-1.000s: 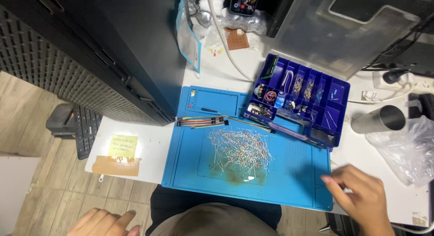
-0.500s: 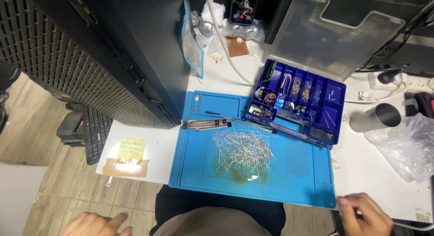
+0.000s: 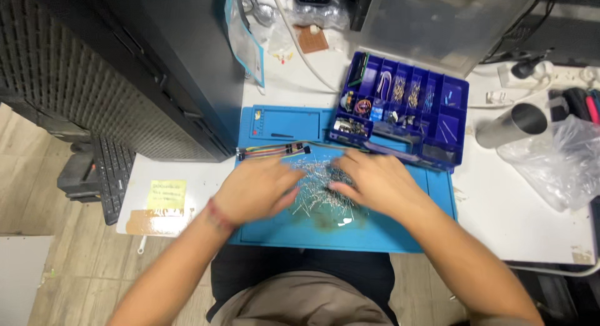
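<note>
Lap: dark trousers and a grey-brown shirt at the bottom edge, just under the desk front.
Blue work mat (image 3: 275, 229): flat on the white desk (image 3: 519, 220), long side running left to right along the near edge.
Left hand (image 3: 256, 192): palm down, fingers loosely spread, resting on the left fringe of the pile; grasping nothing visible.
Right hand (image 3: 375, 185): palm down, fingers loosely curved over the right fringe; no grip discernible, fingertips blurred.
Pile of small wire-legged parts (image 3: 319, 188): scattered heap in the middle of the mat, directly between both hands, touching both; spread slightly wider left to right than near to far.
Nearer hand: neither clearly; pile flanked evenly, left hand on its left, right hand on its right.
Yellow sticky note (image 3: 167, 193): on the desk's left end, well apart from the mat's work area.
Ribbon of coloured jumper wires (image 3: 275, 151): lying left to right just beyond the left hand, at the mat's far part.
Dark blue compartment box (image 3: 450, 123): open, overlapping the mat's far right corner, beyond the right hand.
Metal cylinder (image 3: 509, 126): on its side, right of the box.
Clear plastic bag (image 3: 556, 157): crumpled, far right.
Black tower case (image 3: 156, 70): left, beyond the mat.
</note>
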